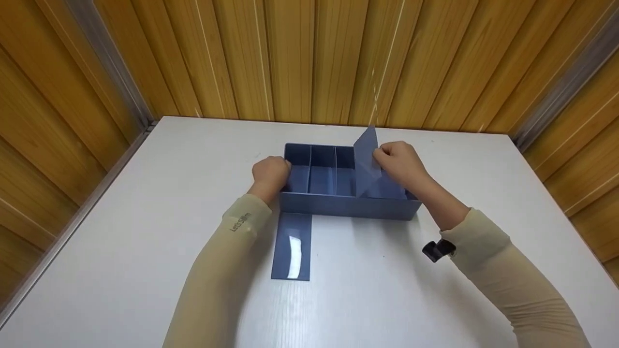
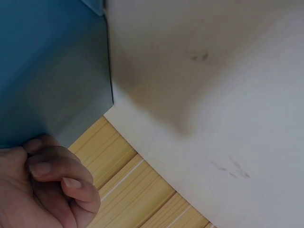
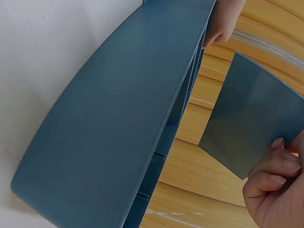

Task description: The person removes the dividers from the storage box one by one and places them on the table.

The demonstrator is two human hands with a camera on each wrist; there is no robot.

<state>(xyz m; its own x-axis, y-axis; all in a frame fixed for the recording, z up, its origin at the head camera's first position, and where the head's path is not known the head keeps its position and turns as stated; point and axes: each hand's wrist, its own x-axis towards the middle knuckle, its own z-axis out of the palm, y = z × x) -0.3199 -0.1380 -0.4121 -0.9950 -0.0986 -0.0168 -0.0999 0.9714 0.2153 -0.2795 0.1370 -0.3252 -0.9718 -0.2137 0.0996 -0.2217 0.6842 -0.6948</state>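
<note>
Because both arms stretch out over the white worktop (image 1: 135, 232), what lies closest to me is my pair of pale sleeves, the right sleeve (image 1: 527, 285) with a small black clip (image 1: 439, 249) by its cuff. Just past them, on the near side, a loose panel (image 1: 285, 241) lies flat, glossy side up, its far end close by the box's left front corner; I'd judge it is parked there to be within reach yet out of the way.

Next comes the blue box (image 1: 348, 207), standing upright with its long front wall toward me, so I can look down into its compartments. Two thin dividers (image 1: 335, 169) show in its left part. At its left end my left hand (image 1: 271, 172) has its fingers curled in on the end wall, gripping it, probably to stop the box sliding.

Over the right part, my right hand (image 1: 400, 164) is closed in a pinch on the edge of a thin sheet (image 1: 366, 159), held up on a tilt. From the right wrist, a gap shows between sheet and rim; holding it by one edge likely leaves the others free.

Farthest off stands the wood-patterned wall (image 1: 290, 63), behind the worktop's back edge.
</note>
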